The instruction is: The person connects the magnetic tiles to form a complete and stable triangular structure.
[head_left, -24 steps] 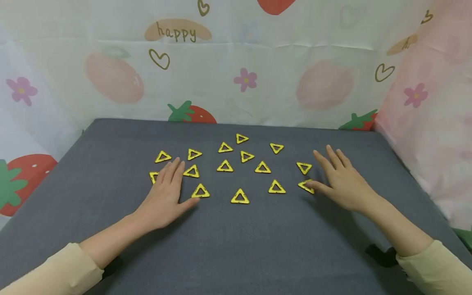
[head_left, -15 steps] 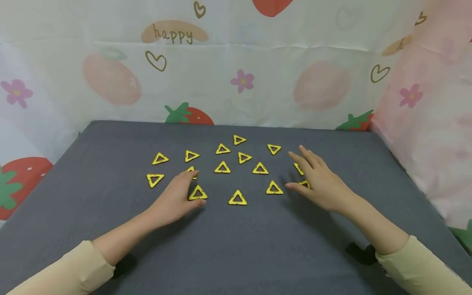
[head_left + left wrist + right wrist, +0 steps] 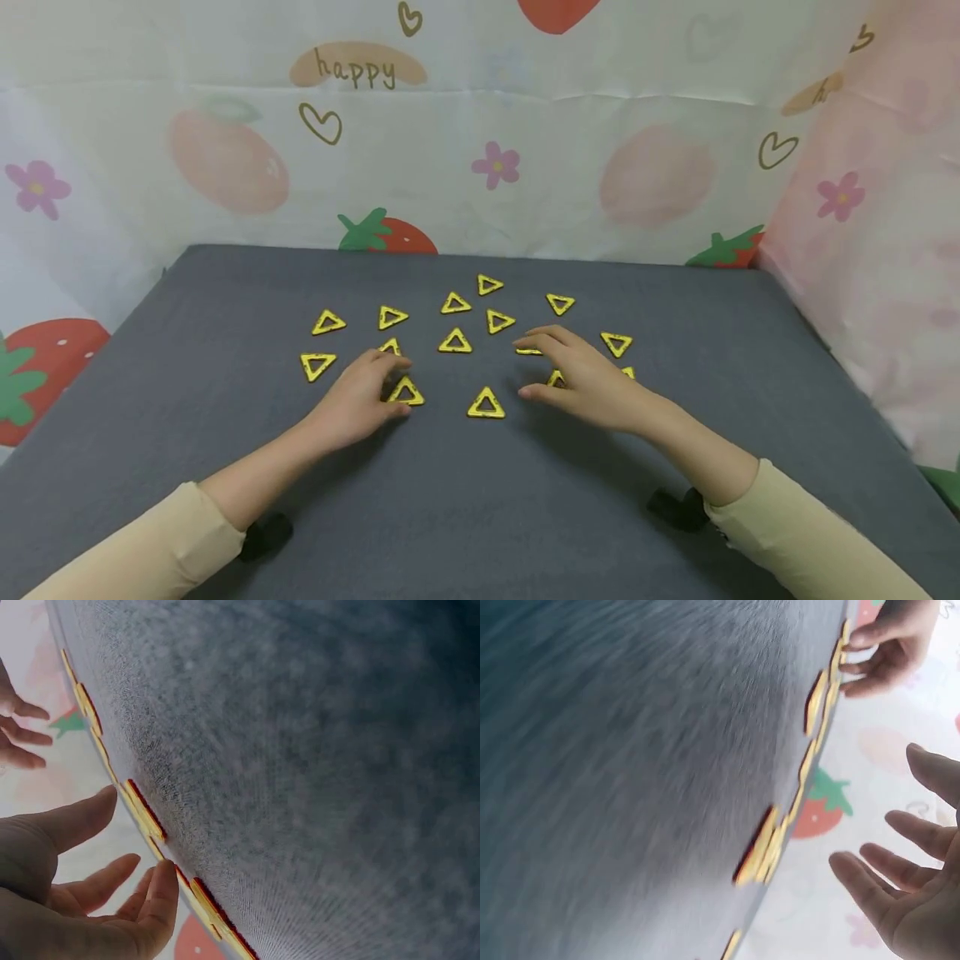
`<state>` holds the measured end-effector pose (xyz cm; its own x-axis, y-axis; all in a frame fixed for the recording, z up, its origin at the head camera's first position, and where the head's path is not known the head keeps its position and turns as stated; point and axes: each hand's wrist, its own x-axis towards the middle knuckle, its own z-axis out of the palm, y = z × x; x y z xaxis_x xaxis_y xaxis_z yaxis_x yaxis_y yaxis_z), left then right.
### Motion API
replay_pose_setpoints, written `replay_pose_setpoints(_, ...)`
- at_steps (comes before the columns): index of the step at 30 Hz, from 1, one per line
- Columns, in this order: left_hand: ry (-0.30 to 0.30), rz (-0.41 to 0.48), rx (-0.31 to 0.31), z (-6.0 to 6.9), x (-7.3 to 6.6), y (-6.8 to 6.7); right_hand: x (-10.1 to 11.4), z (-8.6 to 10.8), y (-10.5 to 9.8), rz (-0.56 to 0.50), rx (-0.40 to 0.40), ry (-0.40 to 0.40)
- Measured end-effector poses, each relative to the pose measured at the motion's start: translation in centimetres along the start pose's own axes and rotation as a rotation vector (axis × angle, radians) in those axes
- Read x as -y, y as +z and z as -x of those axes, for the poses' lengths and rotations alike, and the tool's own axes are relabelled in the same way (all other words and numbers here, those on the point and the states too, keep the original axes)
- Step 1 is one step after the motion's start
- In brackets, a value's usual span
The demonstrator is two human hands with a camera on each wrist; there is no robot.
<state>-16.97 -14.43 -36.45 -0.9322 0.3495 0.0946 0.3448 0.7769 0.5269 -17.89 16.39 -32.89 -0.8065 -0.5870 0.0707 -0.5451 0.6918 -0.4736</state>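
Note:
Several flat yellow triangle frames lie scattered on the dark grey table (image 3: 450, 500). My left hand (image 3: 356, 400) is at the near-left triangle (image 3: 407, 393), its thumb and fingers bent and apart on either side of it. Part of another triangle (image 3: 390, 346) shows just beyond those fingers. In the left wrist view, the left hand's thumb and fingertips (image 3: 165, 889) do not meet. My right hand (image 3: 588, 379) hovers over the right-hand group with fingers spread and nothing held. It partly hides one triangle (image 3: 529, 351) and another (image 3: 555, 380).
One triangle (image 3: 486, 404) lies at the near middle, between the hands. Others (image 3: 455, 342) are spread toward the back. A fruit-print cloth (image 3: 555, 217) hangs behind the table, and a pink-tinted one (image 3: 885, 275) hangs at the right.
My right hand has swept left from the right-hand triangles, uncovering the far-right one. My left hand has drawn back from the farther left triangles, its fingers bending toward the near-left triangle.

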Motion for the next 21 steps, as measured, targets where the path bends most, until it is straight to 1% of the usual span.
replay_pose_setpoints(2,-0.017,0.004,0.009,-0.1,0.1,0.1,0.3,-0.5,0.5,-0.046,0.029,-0.008)
replay_pose_setpoints(7,-0.038,-0.004,0.03,-0.2,0.3,0.2,0.8,-1.7,1.6,-0.118,0.122,0.024)
replay_pose_setpoints(10,-0.043,-0.004,0.047,-0.3,0.2,0.2,1.1,-2.3,2.1,-0.112,0.165,0.037)
replay_pose_setpoints(13,-0.049,-0.005,0.058,-0.3,0.2,0.2,1.2,-2.7,2.5,-0.097,0.19,0.029)
replay_pose_setpoints(21,-0.044,-0.009,0.071,-0.4,0.2,0.2,1.4,-3.2,3.3,-0.027,0.202,0.004)
